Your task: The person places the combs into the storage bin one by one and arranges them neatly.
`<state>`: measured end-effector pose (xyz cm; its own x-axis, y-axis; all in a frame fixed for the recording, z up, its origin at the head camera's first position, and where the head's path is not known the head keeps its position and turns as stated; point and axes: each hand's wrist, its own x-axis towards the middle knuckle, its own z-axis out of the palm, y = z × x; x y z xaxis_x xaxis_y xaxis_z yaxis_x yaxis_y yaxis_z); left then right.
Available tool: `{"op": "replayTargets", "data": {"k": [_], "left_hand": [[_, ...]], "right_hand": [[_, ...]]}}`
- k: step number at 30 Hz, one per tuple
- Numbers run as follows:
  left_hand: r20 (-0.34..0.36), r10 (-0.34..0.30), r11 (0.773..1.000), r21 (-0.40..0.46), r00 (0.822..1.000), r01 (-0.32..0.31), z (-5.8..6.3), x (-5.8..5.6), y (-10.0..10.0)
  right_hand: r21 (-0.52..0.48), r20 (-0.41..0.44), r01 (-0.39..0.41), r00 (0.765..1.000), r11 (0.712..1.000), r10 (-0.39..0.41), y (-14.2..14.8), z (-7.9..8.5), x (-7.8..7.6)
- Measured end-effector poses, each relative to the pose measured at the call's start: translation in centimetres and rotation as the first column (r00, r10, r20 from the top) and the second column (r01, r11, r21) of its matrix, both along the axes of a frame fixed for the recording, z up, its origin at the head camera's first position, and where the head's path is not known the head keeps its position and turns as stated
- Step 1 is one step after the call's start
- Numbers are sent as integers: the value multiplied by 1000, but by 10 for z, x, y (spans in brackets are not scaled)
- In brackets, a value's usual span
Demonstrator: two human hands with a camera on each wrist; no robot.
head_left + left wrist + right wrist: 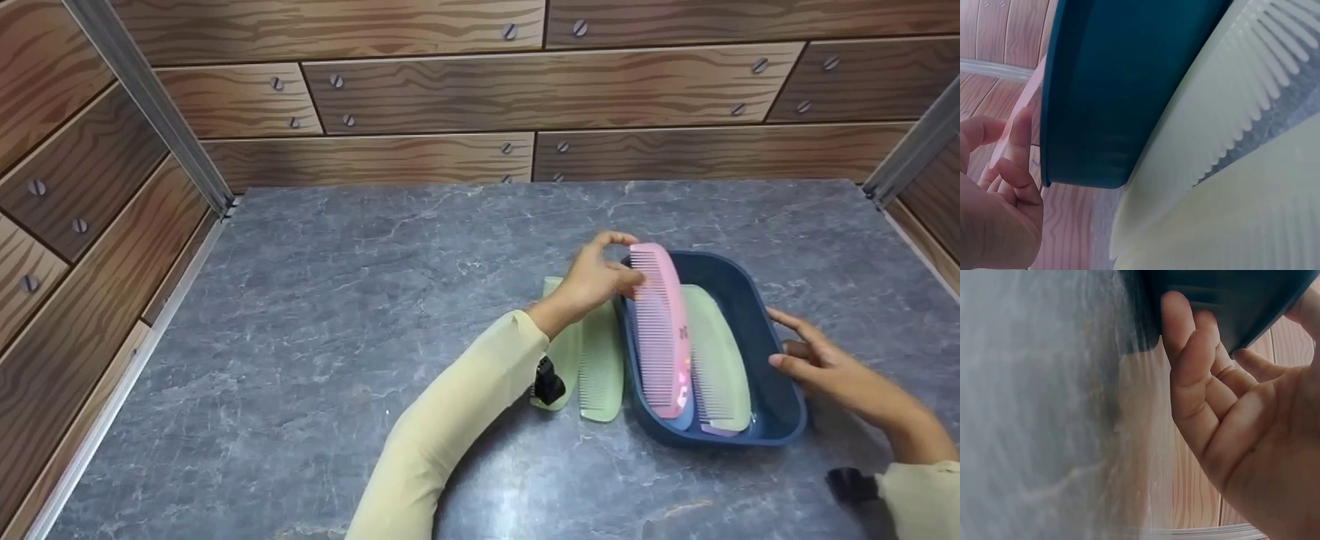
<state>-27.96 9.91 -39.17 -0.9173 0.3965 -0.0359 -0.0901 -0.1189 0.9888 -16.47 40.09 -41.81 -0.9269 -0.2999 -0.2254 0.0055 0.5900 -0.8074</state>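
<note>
My left hand [592, 279] pinches the upper end of a pink comb [664, 330], which is held lengthwise over the left side of a dark blue plastic tub [772, 390]. In the left wrist view the comb is seen edge-on between thumb and fingers. On the tub's right side, my right hand [832, 371] grips the rim, its thumb at the edge and curled fingers [1193, 357] against the outer wall. Inside the tub lies a pale green comb [716, 352], with a purple one partly showing beneath it. Something blue shows under the pink comb.
Left of the tub, two pale green combs [602, 367] lie side by side on the grey marbled table [337, 315], partly covered by my left forearm. Wood-patterned walls [420, 90] bound the table at the back and sides.
</note>
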Motion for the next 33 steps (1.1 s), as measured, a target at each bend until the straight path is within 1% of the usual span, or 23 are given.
{"op": "replayTargets", "data": {"k": [4, 8, 13, 16, 19, 22, 28, 33], "left_hand": [[-5, -28, 1000, -10, 1000, 28, -2, 2, 0], [-20, -50, 998, -28, 999, 49, -3, 4, 0], [-34, -58, 997, -43, 998, 57, -2, 4, 0], [-46, -55, 996, -78, 997, 52, -2, 3, -1], [-61, -45, 990, -133, 997, 36, 0, 2, -2], [-73, -41, 985, -169, 996, 29, 1, 1, -3], [-117, -31, 980, -198, 993, 8, 4, -3, -2], [-125, -15, 976, -217, 992, -12, 4, -7, -2]], "right_hand": [[-37, -2, -4, 1000, 999, 4, -1, -1, 0], [-65, -33, -22, 999, 998, 20, 0, -4, 0], [-78, -59, -39, 998, 996, 35, 2, -6, -2], [-65, -62, -40, 997, 997, 36, 2, -6, -2], [-56, -48, -37, 998, 998, 34, 2, -5, -1], [-60, -28, -31, 999, 998, 29, 2, -3, -1], [-51, -24, -20, 1000, 998, 19, 1, -3, 0], [-40, -21, -11, 1000, 999, 10, 0, -2, -1]]}}
